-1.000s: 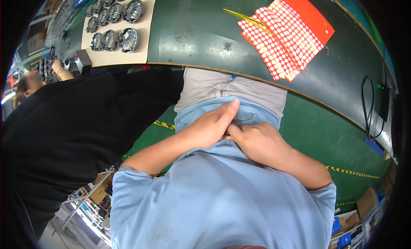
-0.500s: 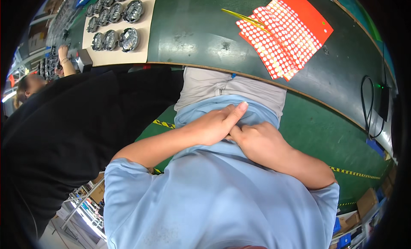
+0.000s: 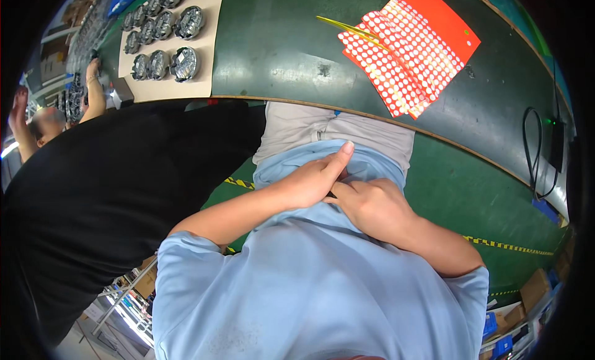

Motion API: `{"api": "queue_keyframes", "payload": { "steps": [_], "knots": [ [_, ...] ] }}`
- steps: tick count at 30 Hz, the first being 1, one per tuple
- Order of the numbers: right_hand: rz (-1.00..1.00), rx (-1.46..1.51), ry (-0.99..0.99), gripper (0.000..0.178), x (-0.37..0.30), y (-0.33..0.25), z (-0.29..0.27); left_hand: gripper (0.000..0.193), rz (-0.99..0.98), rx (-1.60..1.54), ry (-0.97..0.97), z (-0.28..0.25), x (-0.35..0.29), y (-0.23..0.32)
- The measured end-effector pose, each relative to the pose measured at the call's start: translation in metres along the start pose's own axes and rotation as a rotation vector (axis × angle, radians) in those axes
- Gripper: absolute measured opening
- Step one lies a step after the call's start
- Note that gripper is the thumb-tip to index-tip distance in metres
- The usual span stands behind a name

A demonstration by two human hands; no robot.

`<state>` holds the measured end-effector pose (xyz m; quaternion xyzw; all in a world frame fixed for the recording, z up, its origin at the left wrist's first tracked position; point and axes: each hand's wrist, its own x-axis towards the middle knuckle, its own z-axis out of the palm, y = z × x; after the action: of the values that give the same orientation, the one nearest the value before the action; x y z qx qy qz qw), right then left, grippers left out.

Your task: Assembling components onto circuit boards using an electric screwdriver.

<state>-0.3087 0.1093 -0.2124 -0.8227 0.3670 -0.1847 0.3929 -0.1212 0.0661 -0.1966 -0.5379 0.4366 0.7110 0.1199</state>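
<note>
My two hands meet low in front of my blue shirt (image 3: pixel 297 261), at the waist. My left hand (image 3: pixel 311 181) has its thumb stretched up, while its other fingers curl in behind my right hand. My right hand (image 3: pixel 375 205) is closed, with bent fingers pressed toward the left palm. A small dark spot shows between the hands; what it is, or whether they hold anything, I cannot make out. Ahead on the green bench (image 3: pixel 279 56) lie red sheets with rows of white round dots (image 3: pixel 412 59), the upper one folded over. Yellow tweezers (image 3: pixel 353 30) rest across their left side.
Several round grey electronic parts (image 3: pixel 184 64) stand in rows on a beige board (image 3: pixel 204 81) at far left. A co-worker in black (image 3: pixel 124 174) is close on my left; another person's raised hands show beyond. A black cable (image 3: pixel 528 149) hangs at the bench's right end.
My hands stay together at the waist, shifting only slightly. At far left, the other person now has a second hand raised. The whole view has moved a little.
</note>
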Motion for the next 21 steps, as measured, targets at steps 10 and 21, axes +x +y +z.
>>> {"api": "queue_keyframes", "payload": {
  "steps": [10,21],
  "knots": [
    [0.013,0.037,-0.157,0.023,0.011,-0.005,-0.015,0.098,0.017,-0.159,0.078,0.007,0.006,-0.017],
    [0.060,0.011,-0.201,0.015,0.011,-0.012,-0.019,0.099,0.036,-0.201,0.011,0.009,0.004,-0.015]
  ]
}}
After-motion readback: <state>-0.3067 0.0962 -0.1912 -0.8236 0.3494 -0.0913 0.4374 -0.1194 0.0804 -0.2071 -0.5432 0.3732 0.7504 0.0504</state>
